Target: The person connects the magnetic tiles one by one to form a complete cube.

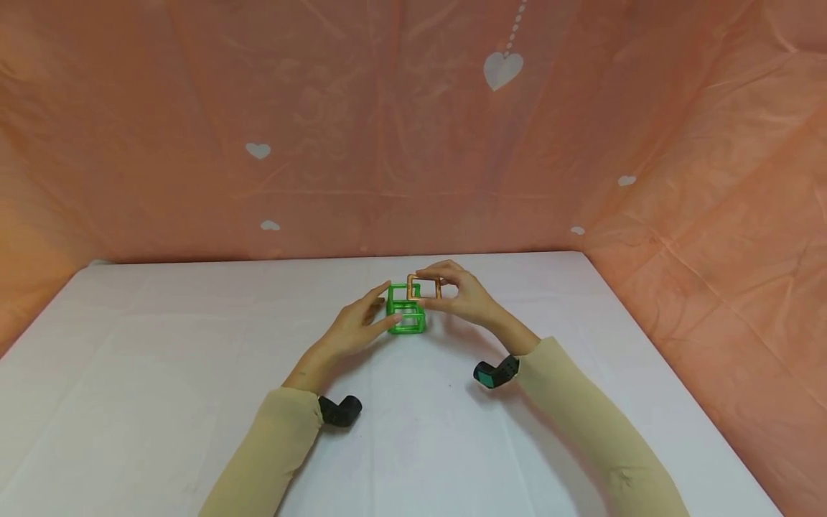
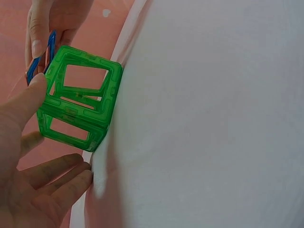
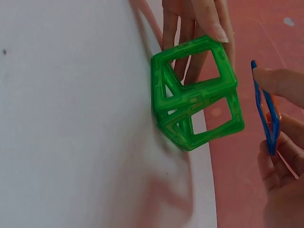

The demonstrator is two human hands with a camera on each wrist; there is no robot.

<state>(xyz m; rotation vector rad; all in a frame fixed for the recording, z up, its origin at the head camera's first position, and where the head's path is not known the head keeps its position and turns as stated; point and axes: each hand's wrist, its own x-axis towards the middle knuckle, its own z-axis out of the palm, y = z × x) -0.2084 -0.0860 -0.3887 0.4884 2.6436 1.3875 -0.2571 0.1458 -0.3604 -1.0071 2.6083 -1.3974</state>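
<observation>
A green see-through cube made of square magnetic tiles (image 1: 407, 331) stands on the white table in front of me. My left hand (image 1: 352, 327) holds it from the left, thumb on its near side and index finger at the far upper edge. Just above and right of the cube, my right hand (image 1: 468, 298) pinches square magnetic tiles (image 3: 272, 142) by their right edge between thumb and fingers. They look orange in the head view, blue and orange in the wrist views; whether one or two pieces, I cannot tell. A gap separates them from the green cube (image 3: 194, 99) in the right wrist view.
A white cloth (image 1: 420, 459) covers the table. Orange fabric (image 1: 388, 129) with pale hearts hangs along the back and sides. Each wrist carries a small black camera, the left one (image 1: 341, 411) and the right one (image 1: 496, 373), low above the cloth.
</observation>
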